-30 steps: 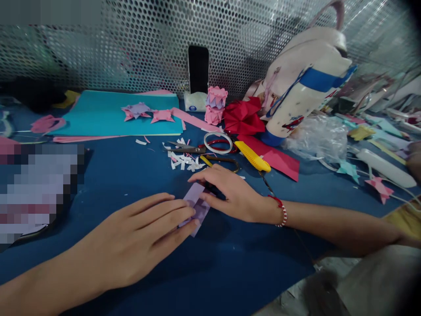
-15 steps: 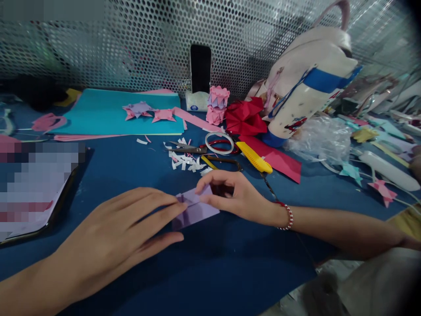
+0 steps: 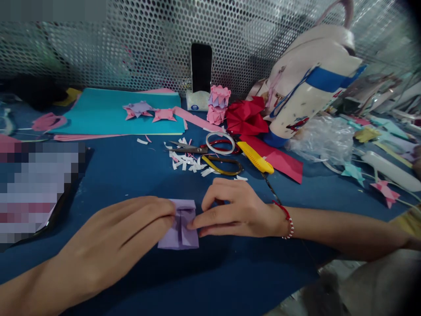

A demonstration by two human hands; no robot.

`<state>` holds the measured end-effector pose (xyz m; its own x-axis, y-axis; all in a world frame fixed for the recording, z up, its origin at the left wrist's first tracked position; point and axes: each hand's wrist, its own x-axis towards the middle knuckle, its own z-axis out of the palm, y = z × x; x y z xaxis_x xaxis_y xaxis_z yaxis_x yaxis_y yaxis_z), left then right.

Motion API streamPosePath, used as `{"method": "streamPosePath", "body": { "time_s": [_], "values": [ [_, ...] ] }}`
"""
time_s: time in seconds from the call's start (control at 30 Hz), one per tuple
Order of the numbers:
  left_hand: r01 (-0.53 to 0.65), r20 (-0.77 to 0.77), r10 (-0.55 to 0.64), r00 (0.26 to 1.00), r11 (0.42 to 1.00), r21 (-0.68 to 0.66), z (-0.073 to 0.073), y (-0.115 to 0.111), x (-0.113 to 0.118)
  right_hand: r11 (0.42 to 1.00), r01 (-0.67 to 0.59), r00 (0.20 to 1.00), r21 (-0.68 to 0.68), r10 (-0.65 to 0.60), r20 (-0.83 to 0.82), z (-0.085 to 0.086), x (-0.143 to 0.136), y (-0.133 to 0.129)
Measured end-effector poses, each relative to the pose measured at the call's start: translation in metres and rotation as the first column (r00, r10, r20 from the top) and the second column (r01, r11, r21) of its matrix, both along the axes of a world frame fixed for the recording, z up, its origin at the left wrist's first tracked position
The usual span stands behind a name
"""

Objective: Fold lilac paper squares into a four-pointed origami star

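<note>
Head view: folded lilac paper [image 3: 189,235] partly under left grip [image 3: 120,240], opposite edge touching right grip [image 3: 235,211], can't tell if either's pinching; square edges before creasing.

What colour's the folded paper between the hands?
The folded paper is light purple, clearest in head view.
</note>
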<state>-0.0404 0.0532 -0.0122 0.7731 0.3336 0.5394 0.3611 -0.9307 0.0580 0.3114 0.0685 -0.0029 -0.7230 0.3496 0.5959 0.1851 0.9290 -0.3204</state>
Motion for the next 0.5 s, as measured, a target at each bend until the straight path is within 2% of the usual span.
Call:
{"method": "streamPosePath", "body": {
  "time_s": [0.1,0.2,0.4,0.5],
  "values": [
    [0.017,0.001,-0.017,1.000,0.992,0.122,0.003,-0.004,0.016,0.977,-0.005,1.000,0.211,0.001,0.020,0.004,0.000,-0.001],
    [0.049,-0.016,-0.047,0.999,0.986,0.158,0.007,-0.005,0.027,0.939,-0.024,0.999,0.342,0.009,0.046,0.009,0.000,-0.001],
    [0.063,-0.031,-0.059,0.998,0.986,0.156,0.008,-0.012,0.037,0.897,-0.200,0.979,0.395,0.164,0.122,0.010,0.002,0.009],
    [0.039,-0.026,-0.036,0.999,0.992,0.120,0.006,-0.017,0.035,0.897,-0.223,0.975,0.381,0.199,0.102,0.008,0.001,0.013]
  ]
}}
